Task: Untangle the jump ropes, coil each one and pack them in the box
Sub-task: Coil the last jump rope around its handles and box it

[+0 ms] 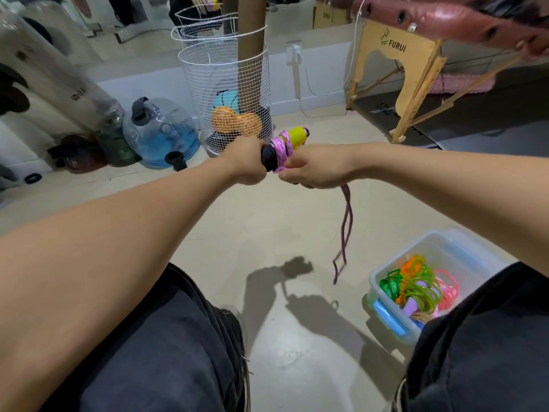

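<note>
The jump rope (283, 144), a pink cord wound round its yellow and black handles, is held up in front of the person at about chest height, well above the floor (267, 221). The bundle's long axis runs from lower left to upper right: its black end sits in the left hand (248, 162) and the yellow handle (298, 135) sticks out up and away beyond both hands. The left hand has its fingers curled round the black handle end (269, 158). The right hand (315, 171) meets it from the other side, touching the bundle, and pinches the pink cord where it leaves the wraps. From beneath the right hand the loose tail (346, 224) hangs straight down as a doubled length, its end dangling clear of the floor. So the coil lies between the two hands, while the slack to be wound on lies below the right one, which is the nearer to it. My judgement is that the coiling of this rope is nearly done, with only the tail left to wrap or tuck. The box (386, 295), a clear tub with blue clips, stands on the floor to the lower right, just beside the right knee, and already holds coiled green, orange and pink ropes (416, 288). It is nearer the right arm. Behind the hands stands a white wire basket (225, 84).
</note>
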